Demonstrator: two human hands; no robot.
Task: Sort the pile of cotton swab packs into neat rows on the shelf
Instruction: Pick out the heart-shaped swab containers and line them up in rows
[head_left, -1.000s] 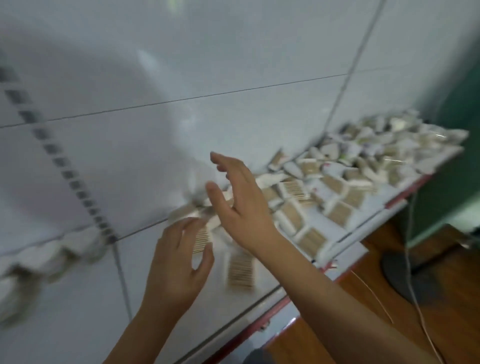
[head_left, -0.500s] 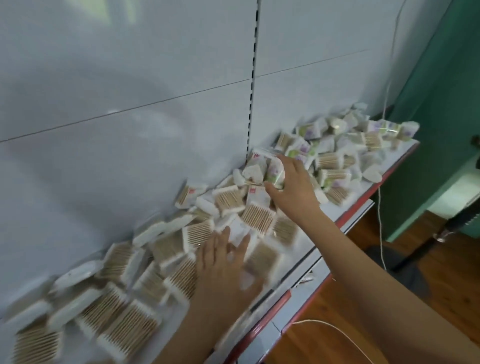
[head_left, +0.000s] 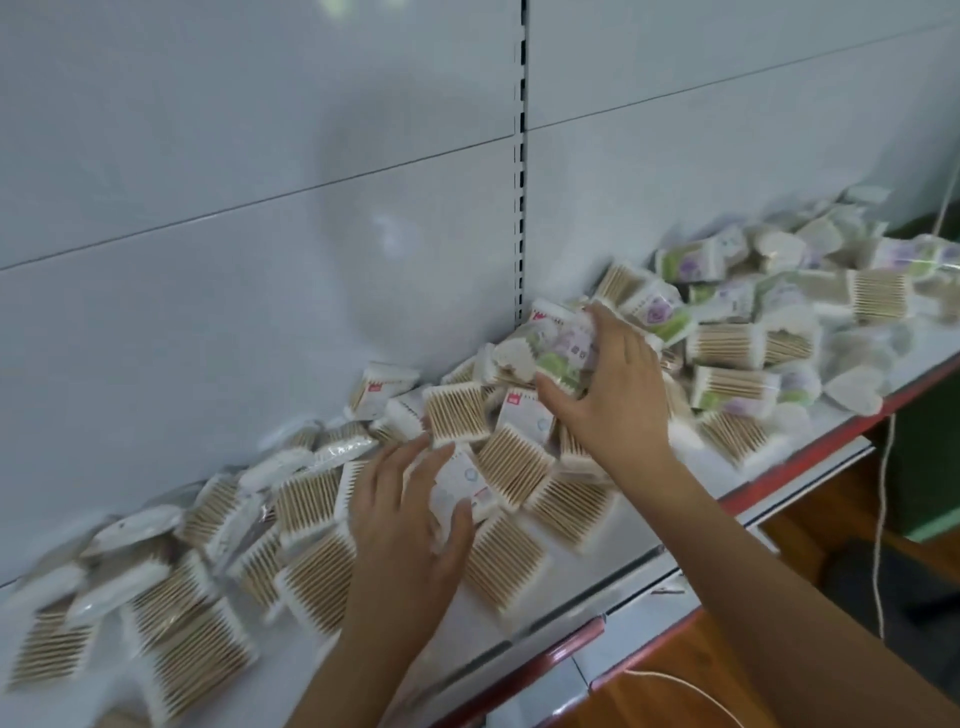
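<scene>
A loose pile of cotton swab packs (head_left: 509, 467) covers the white shelf (head_left: 613, 587) from left to right. Most are flat clear packs of wooden sticks; those at the right have green and purple labels. My left hand (head_left: 405, 525) lies on the pile's middle, its thumb and fingers round a white-backed pack (head_left: 462, 486). My right hand (head_left: 608, 395) reaches further back. It grips a green and purple labelled pack (head_left: 563, 358) next to the slotted upright.
White back panels rise behind the shelf, split by a slotted upright (head_left: 521, 171). The shelf's front edge carries a red strip (head_left: 810, 457). Below right lie a wooden floor (head_left: 675, 696), a thin white cord (head_left: 878, 545) and a green wall (head_left: 930, 467).
The view has swung right and steadied on the pile. My right hand went from open in the air to gripping a labelled pack. My left hand closed round a white-backed pack.
</scene>
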